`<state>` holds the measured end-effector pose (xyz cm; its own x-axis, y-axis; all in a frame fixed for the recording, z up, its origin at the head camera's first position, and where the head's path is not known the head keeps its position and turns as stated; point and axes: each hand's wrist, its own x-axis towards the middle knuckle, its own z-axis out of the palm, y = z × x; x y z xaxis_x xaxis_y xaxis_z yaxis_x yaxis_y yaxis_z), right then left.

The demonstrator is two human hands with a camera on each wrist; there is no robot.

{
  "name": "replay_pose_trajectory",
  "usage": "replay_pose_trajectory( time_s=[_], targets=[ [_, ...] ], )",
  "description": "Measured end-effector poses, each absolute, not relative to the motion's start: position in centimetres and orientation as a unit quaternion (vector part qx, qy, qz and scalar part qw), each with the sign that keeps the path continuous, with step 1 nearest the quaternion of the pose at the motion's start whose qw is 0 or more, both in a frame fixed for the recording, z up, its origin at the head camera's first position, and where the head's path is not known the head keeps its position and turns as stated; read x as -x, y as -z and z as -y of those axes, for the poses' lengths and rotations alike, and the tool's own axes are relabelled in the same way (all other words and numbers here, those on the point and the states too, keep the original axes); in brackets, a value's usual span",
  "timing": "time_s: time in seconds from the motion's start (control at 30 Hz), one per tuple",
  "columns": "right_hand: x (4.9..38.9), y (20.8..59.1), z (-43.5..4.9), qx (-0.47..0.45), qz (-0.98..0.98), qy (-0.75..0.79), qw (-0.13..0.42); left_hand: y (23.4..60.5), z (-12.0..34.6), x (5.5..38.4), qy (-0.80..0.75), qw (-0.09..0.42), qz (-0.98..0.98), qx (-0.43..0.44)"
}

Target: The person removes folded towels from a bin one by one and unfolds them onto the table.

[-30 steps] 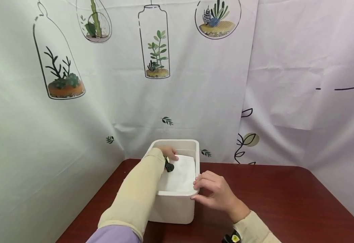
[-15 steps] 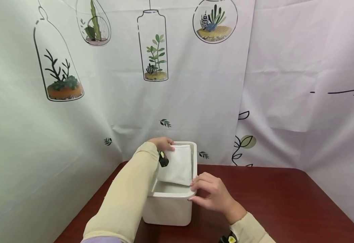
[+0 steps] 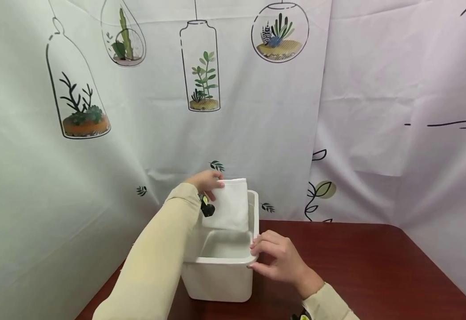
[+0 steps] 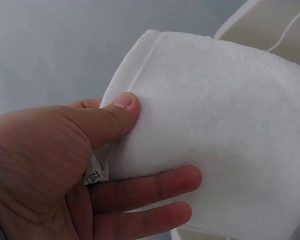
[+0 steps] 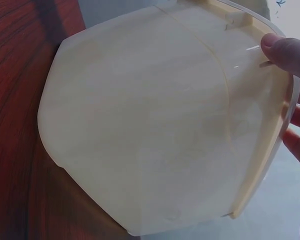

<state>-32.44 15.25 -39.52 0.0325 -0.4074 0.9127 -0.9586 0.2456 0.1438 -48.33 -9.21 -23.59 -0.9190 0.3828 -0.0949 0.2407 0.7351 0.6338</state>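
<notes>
l hand (image 4: 60, 155) pinches fuzzy wht cloth (image 4: 210, 115) | r hand (image 3: 279, 258) grips rnd-cornered plastic bin (image 3: 218, 281)

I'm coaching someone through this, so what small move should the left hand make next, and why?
Probably raise the white cloth a little higher: the left hand pinches it near one edge and has lifted it since a second ago, yet its lower part overlaps the opening of the bin in the head view, while the right hand grips the bin.
</notes>
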Motion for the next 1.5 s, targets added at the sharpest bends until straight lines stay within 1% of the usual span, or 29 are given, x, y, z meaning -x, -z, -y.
replay_pose_trajectory(
  time_s=[0.13,0.37,0.53,0.93,1.17,1.4,1.5],
  targets=[
    [32.4,39.5,-15.2,-0.542,0.629,-0.286,0.478,22.1,9.4,47.4,-0.325,0.092,-0.926,-0.17],
    [32.4,39.1,-15.2,-0.538,0.632,-0.283,0.481,19.3,9.3,45.9,-0.29,0.04,-0.937,-0.192],
    [32.3,38.1,-15.2,-0.538,0.636,-0.269,0.484,17.6,8.8,45.1,-0.289,0.002,-0.937,-0.197],
    [33.5,32.0,-17.3,-0.507,0.65,-0.209,0.526,14.1,7.7,43.1,-0.269,-0.058,-0.939,-0.204],
    [34.3,29.0,-18.3,-0.461,0.696,-0.186,0.519,12.8,7.3,42.2,-0.25,-0.079,-0.942,-0.208],
    [35.1,26.0,-19.0,-0.414,0.722,-0.156,0.532,11.9,6.5,41.0,-0.228,-0.094,-0.945,-0.215],
    [35.2,24.7,-19.2,-0.387,0.743,-0.162,0.522,11.7,6.3,40.5,-0.226,-0.1,-0.944,-0.219]
  ],
)
